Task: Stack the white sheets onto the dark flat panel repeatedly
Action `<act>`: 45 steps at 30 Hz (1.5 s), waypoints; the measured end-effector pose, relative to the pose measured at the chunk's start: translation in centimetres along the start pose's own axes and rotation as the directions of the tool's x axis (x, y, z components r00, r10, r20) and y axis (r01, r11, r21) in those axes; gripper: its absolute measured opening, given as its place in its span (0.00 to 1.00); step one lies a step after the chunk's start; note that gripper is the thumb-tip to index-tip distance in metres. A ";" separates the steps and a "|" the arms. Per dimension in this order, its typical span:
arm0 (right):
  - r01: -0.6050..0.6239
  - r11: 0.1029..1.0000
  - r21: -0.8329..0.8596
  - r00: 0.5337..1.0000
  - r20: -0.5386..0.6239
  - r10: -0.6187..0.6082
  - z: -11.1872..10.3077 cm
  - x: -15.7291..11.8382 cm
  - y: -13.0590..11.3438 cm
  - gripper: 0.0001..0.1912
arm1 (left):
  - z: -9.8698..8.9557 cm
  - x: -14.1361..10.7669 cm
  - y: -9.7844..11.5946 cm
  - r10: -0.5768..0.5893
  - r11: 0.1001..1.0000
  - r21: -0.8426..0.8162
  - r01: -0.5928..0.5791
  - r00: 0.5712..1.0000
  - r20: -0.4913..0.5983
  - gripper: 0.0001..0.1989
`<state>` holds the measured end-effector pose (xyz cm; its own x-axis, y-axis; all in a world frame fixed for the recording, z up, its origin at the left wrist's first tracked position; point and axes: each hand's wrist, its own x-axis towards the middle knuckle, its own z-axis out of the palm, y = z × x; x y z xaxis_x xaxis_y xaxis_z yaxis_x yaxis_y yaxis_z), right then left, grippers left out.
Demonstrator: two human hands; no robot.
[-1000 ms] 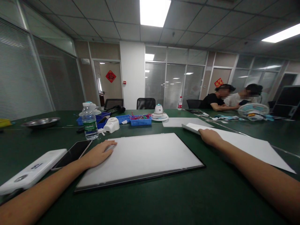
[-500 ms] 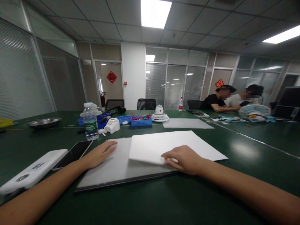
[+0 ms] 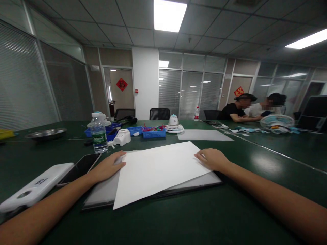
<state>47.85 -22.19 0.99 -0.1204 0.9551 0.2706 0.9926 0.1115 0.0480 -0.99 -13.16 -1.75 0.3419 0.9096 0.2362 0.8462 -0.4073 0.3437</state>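
A white sheet of paper lies slantwise over a flat grey board with a dark edge; its near left corner reaches past the board's front. My left hand rests open on the board's left part, its fingertips and thumb at the sheet's left edge. At the sheet's right edge, my right hand has its fingers curled and closed on the paper. The tips of those fingers are partly hidden.
To the left are a phone, a white device, a water bottle and a metal bowl. Blue trays, white fan parts and another sheet lie beyond. Two people sit at the far right.
The sheet has shifted left and toward me and turned, so its left edge meets my left hand. My right hand has moved right and slightly away from me, to the sheet's right edge.
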 end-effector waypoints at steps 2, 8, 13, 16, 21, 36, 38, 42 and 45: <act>-0.026 0.999 -0.024 1.000 -0.007 0.026 0.0 0.2 0.6 0.32 | 0.1 0.1 -0.2 -0.015 1.000 0.006 0.015 1.000 -0.017 0.36; 0.100 0.995 -0.027 0.994 -0.037 -0.101 -0.5 -0.2 -0.6 0.28 | -0.4 -0.1 0.5 -0.094 0.996 -0.008 0.094 0.996 -0.013 0.35; 0.219 0.976 0.018 0.974 -0.065 -0.217 0.1 -0.3 -1.1 0.24 | -0.5 -0.2 1.0 -0.081 0.996 0.027 0.081 0.997 -0.011 0.34; 0.160 0.987 0.011 0.981 -0.115 -0.157 1.0 1.2 1.0 0.25 | -0.4 -0.3 1.1 -0.113 0.992 0.041 0.115 0.993 -0.042 0.34; 0.024 0.999 -0.025 0.997 -0.069 -0.025 3.5 6.3 7.6 0.33 | -0.4 -0.4 1.5 -0.187 0.980 0.059 0.191 0.980 -0.062 0.36; -0.074 0.993 -0.093 0.985 0.151 0.088 8.2 9.9 14.9 0.47 | 0.5 0.2 0.9 -0.250 0.966 0.064 0.252 0.967 -0.043 0.43; -0.059 0.994 -0.093 0.985 0.157 0.073 8.0 10.0 15.2 0.45 | 0.4 0.1 1.4 -0.244 0.967 0.061 0.246 0.969 -0.037 0.42; -0.055 0.993 -0.105 0.987 0.142 0.069 7.9 11.8 14.4 0.33 | 0.2 0.1 1.7 -0.236 0.970 0.043 0.237 0.971 -0.031 0.41; -0.070 0.990 -0.119 0.987 0.138 0.087 7.8 13.3 13.1 0.26 | 0.0 0.1 1.5 -0.217 0.975 0.030 0.218 0.975 -0.048 0.39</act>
<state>59.42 -5.89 -2.24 -0.0305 0.9899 0.1381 0.9897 0.0106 0.1426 0.31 -13.66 -1.24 0.1303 0.9711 0.1998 0.9121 -0.1964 0.3599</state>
